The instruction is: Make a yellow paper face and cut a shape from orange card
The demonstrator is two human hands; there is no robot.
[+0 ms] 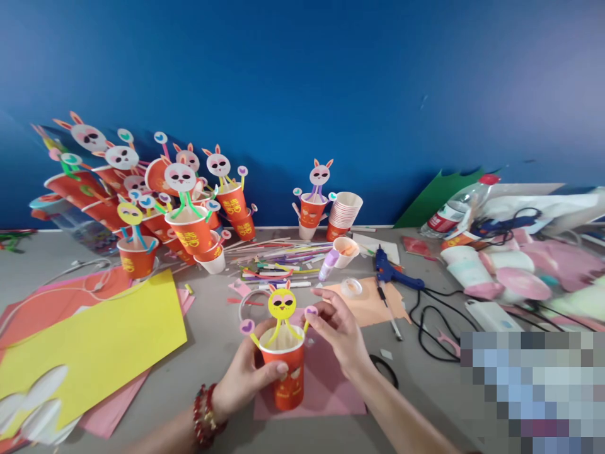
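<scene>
My left hand (248, 372) is wrapped round an orange-red paper cup (289, 386), its thumb across the front. A yellow paper rabbit face (282, 303) rises from the cup on yellow pipe-cleaner stems. Two round paper discs with purple hearts stick out on yellow arms, a left disc (247, 326) and a right disc (311, 311). My right hand (338, 331) pinches the right disc between thumb and fingers. Beneath the cup lies a sheet of pink paper (331, 378).
Finished rabbit cups (189, 233) crowd the back left, with a stack of paper cups (344, 214) at the back. Yellow card (104, 353) lies left. Pipe cleaners (274, 268), a blue glue gun (394, 271) with black cable, a pen (390, 312) and a bottle (458, 205) lie beyond my hands.
</scene>
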